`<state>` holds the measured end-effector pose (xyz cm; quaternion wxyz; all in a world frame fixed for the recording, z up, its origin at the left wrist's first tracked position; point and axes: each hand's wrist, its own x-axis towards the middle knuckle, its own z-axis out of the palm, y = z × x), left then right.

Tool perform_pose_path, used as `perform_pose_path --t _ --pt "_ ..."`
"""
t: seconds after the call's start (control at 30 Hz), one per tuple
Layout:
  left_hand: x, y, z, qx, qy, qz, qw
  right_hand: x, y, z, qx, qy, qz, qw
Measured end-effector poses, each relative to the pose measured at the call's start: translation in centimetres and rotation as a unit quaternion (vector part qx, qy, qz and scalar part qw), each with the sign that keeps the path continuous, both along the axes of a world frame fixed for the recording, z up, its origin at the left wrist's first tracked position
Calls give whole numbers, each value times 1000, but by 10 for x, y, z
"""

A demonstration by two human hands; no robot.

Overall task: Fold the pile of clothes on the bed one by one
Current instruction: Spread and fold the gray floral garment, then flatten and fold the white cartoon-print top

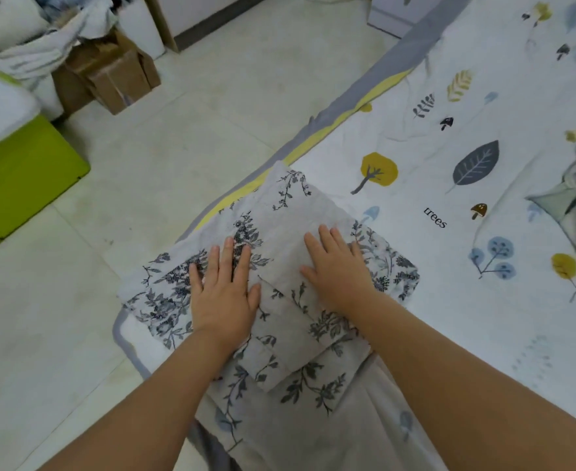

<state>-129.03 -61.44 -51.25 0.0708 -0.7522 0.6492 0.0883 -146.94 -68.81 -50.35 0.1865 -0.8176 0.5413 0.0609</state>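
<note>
While both hands lie flat with fingers straight on the folded floral garment (290,266), the step in hand looks like pressing the fold flat: the left hand (223,294) and the right hand (337,273) rest side by side and a little apart, gripping nothing. To do it well, I would smooth outward from the middle so the layers stay squared, keeping the garment on the corner of the bed (449,317) beneath the hands. Beyond the right hand, the bedsheet reads "trees" (435,217); no brand shows
</note>
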Motion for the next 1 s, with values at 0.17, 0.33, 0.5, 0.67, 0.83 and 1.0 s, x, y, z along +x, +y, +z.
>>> perform_pose_path --t 0.17,0.33,0.5,0.67,0.83,1.0 --pt "-22 -3 47 -56 51 15 997 -18 31 41 -1 -158 -104 982" --pt "-54 -4 81 4 156 -60 986 -39 68 67 40 -197 -161 966" --pt "-92 4 104 64 188 -137 970 -81 104 92 64 -176 -193 963" --pt "-142 13 122 84 203 -177 959 -137 134 114 95 -139 -233 958" --pt "-206 18 136 87 176 -227 954 -201 161 135 104 -123 -281 946" --pt "-274 30 149 103 185 -279 937 -274 187 152 104 -121 -326 932"
